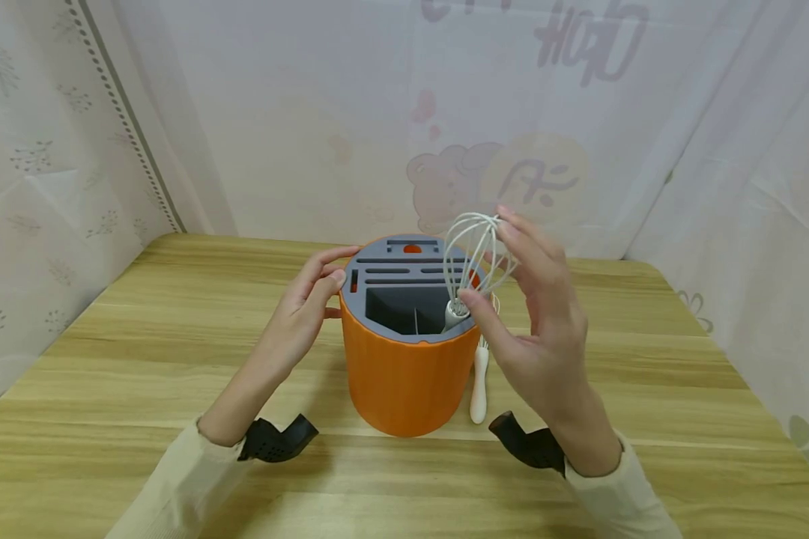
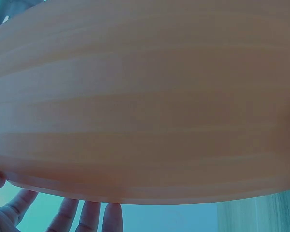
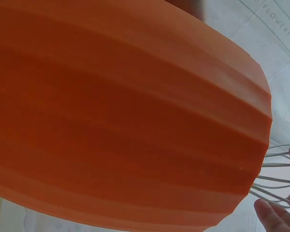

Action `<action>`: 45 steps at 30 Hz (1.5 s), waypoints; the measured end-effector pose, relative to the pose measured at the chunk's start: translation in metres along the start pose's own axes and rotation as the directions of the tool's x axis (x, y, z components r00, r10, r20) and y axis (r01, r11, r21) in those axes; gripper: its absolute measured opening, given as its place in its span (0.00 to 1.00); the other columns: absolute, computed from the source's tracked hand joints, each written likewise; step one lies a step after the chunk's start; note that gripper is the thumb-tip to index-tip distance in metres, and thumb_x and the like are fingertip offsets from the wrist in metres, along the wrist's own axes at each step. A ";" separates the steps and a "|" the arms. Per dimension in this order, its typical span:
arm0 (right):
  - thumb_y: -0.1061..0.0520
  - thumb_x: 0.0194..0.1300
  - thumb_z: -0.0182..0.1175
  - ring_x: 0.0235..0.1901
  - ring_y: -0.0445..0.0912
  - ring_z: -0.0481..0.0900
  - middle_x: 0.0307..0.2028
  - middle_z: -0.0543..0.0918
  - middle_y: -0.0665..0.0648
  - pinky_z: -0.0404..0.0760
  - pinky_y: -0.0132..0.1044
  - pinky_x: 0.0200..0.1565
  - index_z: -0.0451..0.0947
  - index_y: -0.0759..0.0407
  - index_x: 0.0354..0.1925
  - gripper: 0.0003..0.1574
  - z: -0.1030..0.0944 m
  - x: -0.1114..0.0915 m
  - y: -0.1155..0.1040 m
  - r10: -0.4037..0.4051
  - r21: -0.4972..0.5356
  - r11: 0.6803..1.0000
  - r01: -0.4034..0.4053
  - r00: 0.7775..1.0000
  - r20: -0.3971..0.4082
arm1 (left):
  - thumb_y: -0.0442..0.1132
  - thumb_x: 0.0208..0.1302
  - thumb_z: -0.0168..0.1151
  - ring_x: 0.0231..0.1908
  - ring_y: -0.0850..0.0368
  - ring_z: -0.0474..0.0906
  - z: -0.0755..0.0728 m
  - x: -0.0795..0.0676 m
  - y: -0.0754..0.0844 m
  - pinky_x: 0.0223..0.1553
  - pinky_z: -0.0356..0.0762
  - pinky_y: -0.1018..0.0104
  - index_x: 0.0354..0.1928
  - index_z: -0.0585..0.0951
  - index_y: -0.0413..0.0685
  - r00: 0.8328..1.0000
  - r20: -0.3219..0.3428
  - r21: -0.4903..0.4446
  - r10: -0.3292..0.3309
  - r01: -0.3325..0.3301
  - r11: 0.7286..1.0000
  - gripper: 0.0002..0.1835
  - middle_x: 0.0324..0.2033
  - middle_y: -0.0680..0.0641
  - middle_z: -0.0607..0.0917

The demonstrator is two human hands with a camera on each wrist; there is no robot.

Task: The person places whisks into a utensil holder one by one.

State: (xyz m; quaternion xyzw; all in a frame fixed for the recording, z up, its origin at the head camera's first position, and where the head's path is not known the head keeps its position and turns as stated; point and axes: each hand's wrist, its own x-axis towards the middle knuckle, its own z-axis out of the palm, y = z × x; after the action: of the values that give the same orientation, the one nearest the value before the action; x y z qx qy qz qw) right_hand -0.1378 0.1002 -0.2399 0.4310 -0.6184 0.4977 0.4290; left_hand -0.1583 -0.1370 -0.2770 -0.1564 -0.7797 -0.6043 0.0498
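An orange utensil holder with a grey slotted top stands upright on the table. My left hand rests against its left side, thumb at the rim and fingers spread along the wall; the left wrist view shows several fingertips at the holder's edge. A white wire whisk stands handle down in the right part of the large front compartment, wires upward. My right hand holds the whisk by its wires between thumb and fingers. The lower handle is hidden inside the holder.
A second, smaller whisk with a pale handle lies on the wooden table right of the holder, partly hidden behind my right hand. Printed cloth hangs behind and at both sides. Black wrist mounts sit below both hands.
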 end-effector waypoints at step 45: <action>0.62 0.56 0.65 0.59 0.49 0.68 0.56 0.67 0.60 0.68 0.42 0.61 0.58 0.67 0.54 0.33 -0.011 0.005 -0.018 0.462 -0.462 0.848 -0.261 0.791 0.402 | 0.45 0.73 0.40 0.51 0.50 0.72 0.000 0.001 -0.001 0.47 0.75 0.50 0.64 0.67 0.59 1.000 0.000 -0.008 -0.005 0.005 1.000 0.20 0.50 0.45 0.74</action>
State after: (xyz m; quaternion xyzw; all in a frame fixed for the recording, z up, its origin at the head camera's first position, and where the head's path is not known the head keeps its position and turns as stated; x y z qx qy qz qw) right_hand -0.1206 0.1079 -0.2292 0.3233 -0.8645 0.3126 0.2245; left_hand -0.1592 -0.1375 -0.2778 -0.1548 -0.7776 -0.6075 0.0475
